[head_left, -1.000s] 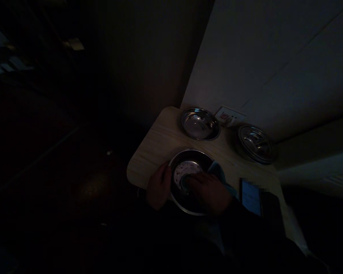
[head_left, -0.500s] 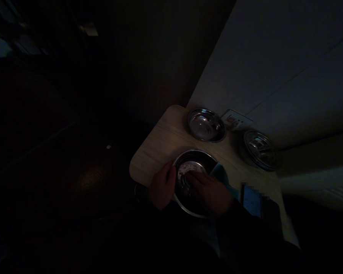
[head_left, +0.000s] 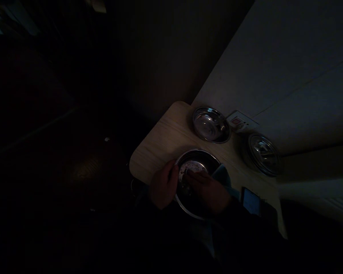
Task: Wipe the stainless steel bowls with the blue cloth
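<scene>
The light is very dim. A round steel bowl (head_left: pixel 200 152) stands at the front of a small wooden table, with pale spotty residue on its inner bottom. My left hand (head_left: pixel 163 185) grips its left rim, thumb at the edge and fingers folded around the outside. Inside the bowl, my right hand (head_left: pixel 210 190) reaches down with its fingers together. Something dark and glinting lies by those fingertips, too dim to make out. A teal cloth (head_left: pixel 223 175) hangs over the right side of the rim, beside my right hand.
A second steel bowl (head_left: pixel 210 125) stands at the back of the tabletop (head_left: pixel 157 146). Further right are stacked steel dishes (head_left: pixel 264 154) by the wall. A phone (head_left: pixel 250 201) lies near my right forearm. A wall socket (head_left: pixel 241 121) sits behind the table.
The view has shifted slightly, so the table's things appear a little to the right. Both hands keep their places at the bowl; the right fingers have moved only slightly, if at all.
</scene>
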A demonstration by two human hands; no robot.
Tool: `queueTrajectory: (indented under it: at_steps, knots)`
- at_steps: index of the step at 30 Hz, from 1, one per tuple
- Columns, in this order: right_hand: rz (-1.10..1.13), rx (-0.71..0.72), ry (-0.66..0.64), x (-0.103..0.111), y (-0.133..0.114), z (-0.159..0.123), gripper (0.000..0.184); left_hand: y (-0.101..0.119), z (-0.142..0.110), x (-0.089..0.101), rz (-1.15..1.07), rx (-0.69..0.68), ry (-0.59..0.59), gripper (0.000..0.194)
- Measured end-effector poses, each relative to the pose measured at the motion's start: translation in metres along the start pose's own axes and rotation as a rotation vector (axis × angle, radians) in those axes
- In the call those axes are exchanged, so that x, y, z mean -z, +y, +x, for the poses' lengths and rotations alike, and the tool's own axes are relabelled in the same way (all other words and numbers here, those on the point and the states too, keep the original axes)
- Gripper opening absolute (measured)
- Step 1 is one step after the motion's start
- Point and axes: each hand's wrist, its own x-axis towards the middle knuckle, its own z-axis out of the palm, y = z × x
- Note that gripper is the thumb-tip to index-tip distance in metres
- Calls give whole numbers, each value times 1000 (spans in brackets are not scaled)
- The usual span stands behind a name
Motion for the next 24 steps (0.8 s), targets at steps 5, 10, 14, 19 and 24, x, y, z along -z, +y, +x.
queueTrajectory:
  at_steps: [5, 10, 14, 19, 24]
  knots:
    - [31, 132, -61, 3, -6, 5, 26, 0, 1, 0, -16, 12, -5, 38]
    - [52, 181, -27, 3, -8, 10, 24, 0, 1, 2, -34, 10, -33, 39]
    - [59, 174, -20, 3, -9, 12, 23, 0, 2, 1, -43, 10, -3, 38]
    - [54, 263, -42, 1, -10, 10, 19, 1, 2, 1, -69, -9, 4, 38]
    - [12, 174, -16, 0, -13, 12, 20, 2, 2, 1, -66, -8, 11, 36]
